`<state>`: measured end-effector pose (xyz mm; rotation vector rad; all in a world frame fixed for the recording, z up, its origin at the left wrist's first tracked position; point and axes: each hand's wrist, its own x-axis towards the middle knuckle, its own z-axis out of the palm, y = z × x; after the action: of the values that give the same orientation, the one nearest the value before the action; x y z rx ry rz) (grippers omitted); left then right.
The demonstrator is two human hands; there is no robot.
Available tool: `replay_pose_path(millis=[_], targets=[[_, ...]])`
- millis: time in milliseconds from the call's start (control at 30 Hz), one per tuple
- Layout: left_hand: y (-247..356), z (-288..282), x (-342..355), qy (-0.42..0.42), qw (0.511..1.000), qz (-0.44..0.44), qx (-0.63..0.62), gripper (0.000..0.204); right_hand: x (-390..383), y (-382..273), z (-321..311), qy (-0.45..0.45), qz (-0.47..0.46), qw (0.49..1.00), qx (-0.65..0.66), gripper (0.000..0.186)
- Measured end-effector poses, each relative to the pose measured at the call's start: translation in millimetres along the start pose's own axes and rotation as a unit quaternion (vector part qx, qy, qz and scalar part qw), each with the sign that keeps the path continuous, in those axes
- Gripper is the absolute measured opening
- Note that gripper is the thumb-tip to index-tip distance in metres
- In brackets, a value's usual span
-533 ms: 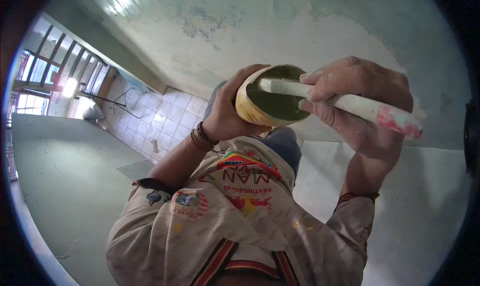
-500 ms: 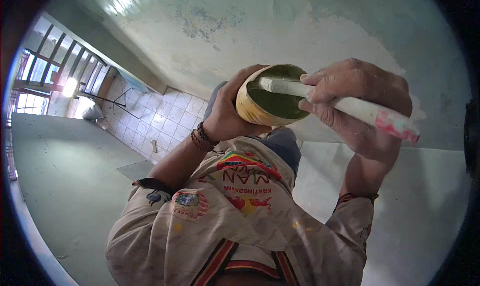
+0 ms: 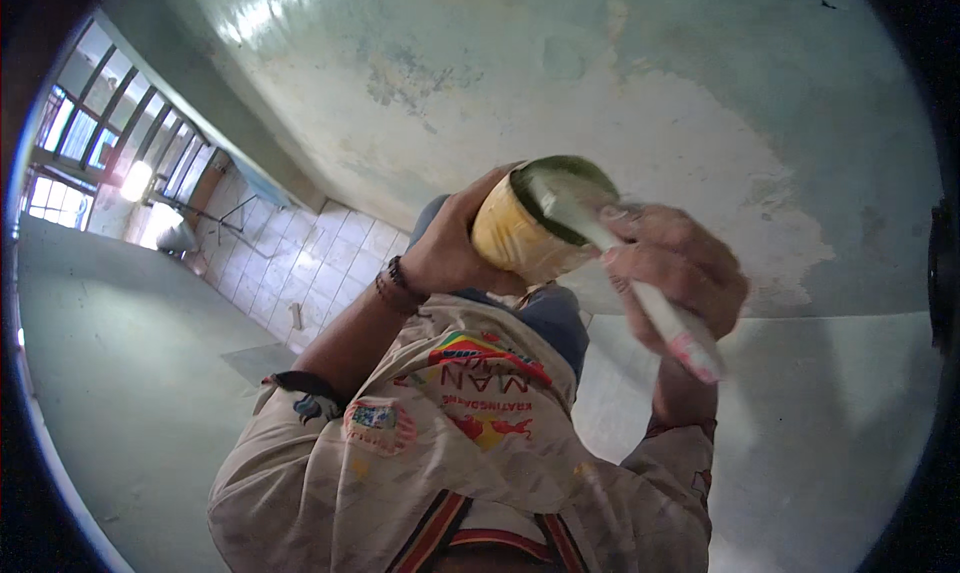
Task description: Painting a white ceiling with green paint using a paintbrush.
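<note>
Paint tin (image 3: 520, 235), yellow-sided and held up before a patchy, peeling wall (image 3: 640, 103), with a brush (image 3: 620, 263) dipped into its mouth.

The left hand (image 3: 450, 248) wraps the tin from the side, its grip clamped on the yellow wall so that the tin tilts with its dark green rim toward the right hand (image 3: 675, 278). That hand's grip is closed around the pale handle of the brush, whose red-tipped end sticks out below the fist while the other end lies inside the tin. A dark beaded band (image 3: 397, 285) sits on the left wrist. Below both forearms spreads a beige shirt (image 3: 450, 453) with coloured patches. Pale floor tiles (image 3: 330, 263) and a barred window (image 3: 90, 143) lie off to the left.
</note>
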<state>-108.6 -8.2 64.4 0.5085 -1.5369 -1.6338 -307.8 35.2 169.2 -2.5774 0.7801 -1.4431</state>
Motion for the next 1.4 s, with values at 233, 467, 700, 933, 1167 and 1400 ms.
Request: replay_pose_path(millis=[233,467,700,933,1167,1400], targets=[[-0.5,-1.9,1.6,-0.028,0.999,-0.017,0.007,0.097,-16.5,-1.1,0.5,-0.022,-0.02,0.999,-0.026,0.026],[-7.1,-4.5,-1.2,-0.047,0.999,-0.003,0.016,0.094,-22.4,-26.8,6.6,0.007,0.029,0.998,-0.054,0.029],[-6.0,-6.0,0.7,-0.051,0.998,-0.006,0.022,0.092,-28.8,-22.5,13.0,0.037,0.024,0.997,-0.068,0.029],[-11.1,-10.6,3.3,-0.041,0.999,-0.027,0.009,0.095,-33.5,-10.3,19.0,0.039,0.046,0.997,-0.057,0.037],[-18.2,-11.4,-0.8,-0.036,0.999,-0.039,0.008,0.093,-41.1,-7.8,28.8,0.047,0.127,0.991,-0.015,0.033],[-30.6,-21.6,-4.1,-0.048,0.997,-0.051,0.018,0.092,-51.6,-7.1,35.8,0.067,0.106,0.992,-0.023,0.031]])
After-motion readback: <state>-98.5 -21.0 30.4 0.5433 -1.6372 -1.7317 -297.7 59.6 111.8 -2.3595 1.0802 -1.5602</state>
